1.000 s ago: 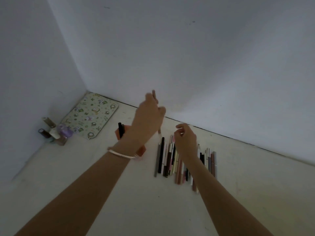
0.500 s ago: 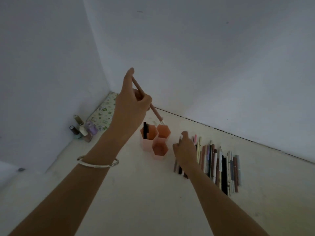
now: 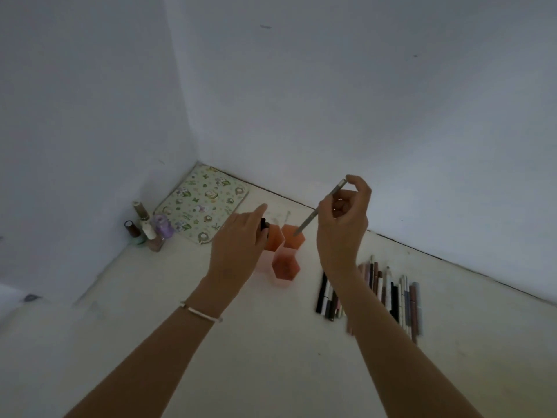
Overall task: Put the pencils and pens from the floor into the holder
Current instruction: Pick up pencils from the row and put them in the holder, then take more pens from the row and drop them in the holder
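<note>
Half a second ago the left hand held a brownish pencil over the holder while the right hand was down among the row of pens and pencils on the floor. The roles have now swapped. The left hand hangs over the holder's left compartment with its fingers loose and extended, and nothing shows in its grip. It partly covers the black pen that stands in that compartment. Its pencil has presumably gone into the holder, though only faint pale stems show above the far rim.

The right hand has risen from the row and pinches a grey pencil near its upper end between thumb and fingertips. The pencil slants down to the left, its lower tip at the mouth of the far right compartment. Whether the tip is already inside cannot be told.

The holder stands on the floor between the two hands, left of the row. The near compartment looks empty. The row is still long, so the task appears to be at an early stage, with one more piece about to be dropped in.
</note>
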Motion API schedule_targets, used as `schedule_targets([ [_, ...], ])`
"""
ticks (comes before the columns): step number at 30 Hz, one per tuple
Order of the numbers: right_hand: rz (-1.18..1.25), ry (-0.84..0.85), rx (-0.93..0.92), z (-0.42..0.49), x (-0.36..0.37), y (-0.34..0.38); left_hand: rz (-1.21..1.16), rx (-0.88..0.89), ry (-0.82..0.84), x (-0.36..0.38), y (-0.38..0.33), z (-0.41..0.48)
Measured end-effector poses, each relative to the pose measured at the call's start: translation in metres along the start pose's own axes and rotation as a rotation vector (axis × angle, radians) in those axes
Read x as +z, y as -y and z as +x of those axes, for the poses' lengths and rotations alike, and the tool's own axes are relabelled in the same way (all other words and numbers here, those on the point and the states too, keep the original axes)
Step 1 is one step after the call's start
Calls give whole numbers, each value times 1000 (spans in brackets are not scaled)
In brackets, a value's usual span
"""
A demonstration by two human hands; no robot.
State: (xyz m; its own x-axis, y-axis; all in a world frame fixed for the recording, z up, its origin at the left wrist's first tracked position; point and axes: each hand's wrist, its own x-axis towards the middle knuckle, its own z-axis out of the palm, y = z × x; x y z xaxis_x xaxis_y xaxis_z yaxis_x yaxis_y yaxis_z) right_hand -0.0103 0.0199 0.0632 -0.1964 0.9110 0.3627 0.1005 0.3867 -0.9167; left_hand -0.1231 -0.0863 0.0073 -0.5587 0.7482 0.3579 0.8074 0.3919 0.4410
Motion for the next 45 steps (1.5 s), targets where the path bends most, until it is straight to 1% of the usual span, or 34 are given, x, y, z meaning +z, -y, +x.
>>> schedule_targets([
  [1,-21,29,3,-4,3,-4,14,2,-39,1,1,-2],
  [3,-59,90,3,-12,9,-10,-31,-52,-103,-3,5,-4],
  [7,-62,99,-14,-19,17,-10,-244,-176,-202,-19,10,1],
  [9,-26,106,-10,-22,18,-8,-307,-220,-228,-24,11,6],
  [11,-23,148,15,-26,19,-12,-350,-232,-251,-26,12,9],
  [14,-105,255,65,-37,21,-31,-379,-219,-255,-26,8,11],
  [16,-217,326,28,-44,21,-42,-385,-235,-246,-25,-1,11],
  [18,-274,310,-23,-43,16,-45,-389,-236,-245,-25,-12,10],
  [20,-235,211,-49,-30,5,-41,-418,-217,-260,-26,-28,8],
  [21,-219,147,-53,-19,-4,-38,-449,-199,-249,-24,-41,6],
  [22,-209,83,-43,-7,-14,-34,-487,-178,-202,-24,-57,3],
  [23,-199,21,-23,6,-26,-31,-498,-151,-103,-18,-75,2],
  [24,-187,-32,-2,17,-38,-28,-436,-113,27,-4,-91,0],
  [26,-174,-89,32,30,-59,-26,-226,-46,333,34,-119,-7],
  [27,-175,-96,45,32,-68,-27,-116,-46,454,54,-128,-14],
  [28,-184,-97,57,33,-77,-29,-23,-63,513,75,-134,-19],
  [30,-200,-88,89,29,-95,-37,101,-78,529,106,-136,-27],
  [32,-223,-69,102,24,-112,-47,179,-142,576,140,-128,-36],
  [33,-238,-62,107,21,-120,-51,209,-157,550,151,-125,-36],
  [34,-256,-55,113,18,-128,-57,212,-180,565,150,-127,-35],
  [36,-276,-47,127,13,-137,-65,207,-305,550,149,-128,-27],
  [37,-279,-44,144,11,-140,-68,223,-319,558,150,-126,-25],
  [38,-277,-40,165,9,-141,-71,215,-283,534,151,-121,-23],
  [41,-257,-36,194,7,-135,-73,72,-260,591,128,-120,-6],
  [43,-272,-24,204,8,-126,-74,-115,-288,599,94,-129,16],
  [44,-293,13,211,9,-119,-75,-244,-298,524,72,-133,28],
  [45,-330,76,237,10,-110,-78,-375,-299,415,46,-138,41],
])
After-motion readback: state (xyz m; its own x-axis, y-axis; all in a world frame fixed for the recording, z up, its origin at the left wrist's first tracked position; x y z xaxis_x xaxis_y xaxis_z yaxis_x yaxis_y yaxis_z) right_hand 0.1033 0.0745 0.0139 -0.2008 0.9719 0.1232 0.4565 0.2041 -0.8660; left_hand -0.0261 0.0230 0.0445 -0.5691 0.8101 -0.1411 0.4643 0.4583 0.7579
